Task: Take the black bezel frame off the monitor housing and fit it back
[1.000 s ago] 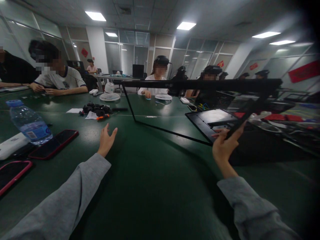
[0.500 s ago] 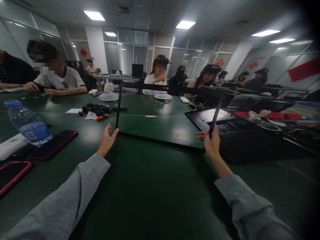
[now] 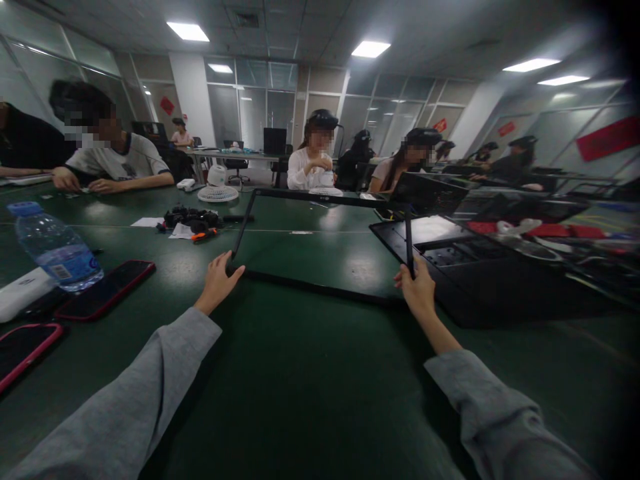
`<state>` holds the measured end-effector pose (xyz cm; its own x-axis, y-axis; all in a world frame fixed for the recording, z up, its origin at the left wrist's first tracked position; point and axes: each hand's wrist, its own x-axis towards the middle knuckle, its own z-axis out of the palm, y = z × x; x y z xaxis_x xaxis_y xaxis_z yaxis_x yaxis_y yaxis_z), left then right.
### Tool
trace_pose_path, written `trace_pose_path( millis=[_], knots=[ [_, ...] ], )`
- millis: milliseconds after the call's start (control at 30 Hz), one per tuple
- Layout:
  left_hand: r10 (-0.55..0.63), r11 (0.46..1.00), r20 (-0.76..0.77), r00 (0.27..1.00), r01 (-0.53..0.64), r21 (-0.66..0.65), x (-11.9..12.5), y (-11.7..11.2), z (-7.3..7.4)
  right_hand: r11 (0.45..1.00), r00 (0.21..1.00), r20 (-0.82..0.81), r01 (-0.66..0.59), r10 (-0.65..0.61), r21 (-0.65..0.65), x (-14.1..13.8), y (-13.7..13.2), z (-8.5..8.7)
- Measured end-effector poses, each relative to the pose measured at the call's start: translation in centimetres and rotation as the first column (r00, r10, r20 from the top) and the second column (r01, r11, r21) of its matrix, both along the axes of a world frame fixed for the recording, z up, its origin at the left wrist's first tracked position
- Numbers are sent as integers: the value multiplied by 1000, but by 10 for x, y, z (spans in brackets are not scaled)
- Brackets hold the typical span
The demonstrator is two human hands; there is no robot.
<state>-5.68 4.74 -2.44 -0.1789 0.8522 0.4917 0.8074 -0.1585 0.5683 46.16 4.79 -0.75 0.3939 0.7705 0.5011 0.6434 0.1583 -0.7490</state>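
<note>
A thin black screen bezel (image 3: pixel 320 288), an open rectangular frame, is held up in front of me over the green table. The far side leans away, and the tabletop shows through its middle. At the near left corner, my left hand (image 3: pixel 216 285) is closed around the bezel, with the thumb on the near side. My right hand (image 3: pixel 419 292) grips its right side close to the lower right corner. To the right of that hand lies a large black panel (image 3: pixel 505 283), flat on the table.
At left stand a water bottle (image 3: pixel 60 260), a red-edged phone (image 3: pixel 107 290) and a pink-cased phone (image 3: pixel 25 350). Beyond the bezel are a tangle of black gear (image 3: pixel 189 219) and a white fan (image 3: pixel 218 192). Several people sit across the table (image 3: pixel 300 400).
The bezel's far edge has tipped down and away, and its right side has moved left. My left hand has closed on the corner, while my right hand has shifted slightly left.
</note>
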Motion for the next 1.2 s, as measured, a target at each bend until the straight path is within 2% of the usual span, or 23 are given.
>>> trace_pose_path(
  millis=[100, 233, 333, 533, 700, 933, 1133, 1200],
  knots=[
    [51, 999, -17, 999, -51, -17, 3, -5, 5, 999, 998, 57, -16, 18, -41, 6, 8, -7],
    [-35, 999, -46, 998, 36, 14, 3, -7, 7, 995, 974, 223, 59, -41, -76, 14, 17, -16],
    [-78, 997, -77, 994, 80, 15, 2, -6, 5, 986, 961, 273, 75, -30, -152, 16, 19, -19],
    [-132, 991, -147, 980, 128, -35, 2, -7, 4, 979, 936, 351, 94, -25, -181, 13, 15, -17],
    [-164, 986, -171, 971, 155, -64, 4, -8, 5, 960, 926, 377, 109, -4, -257, 14, 10, -12],
    [-194, 980, -177, 965, 183, -76, 4, -8, 7, 973, 925, 378, 42, 48, -228, 28, 11, -20],
    [-197, 980, -182, 964, 185, -79, 5, -9, 6, 977, 880, 445, -88, 167, -193, 31, 15, -25],
    [-205, 978, -184, 961, 194, -74, 5, -9, 6, 973, 891, 412, -114, 190, -201, 34, 16, -25]
  ],
)
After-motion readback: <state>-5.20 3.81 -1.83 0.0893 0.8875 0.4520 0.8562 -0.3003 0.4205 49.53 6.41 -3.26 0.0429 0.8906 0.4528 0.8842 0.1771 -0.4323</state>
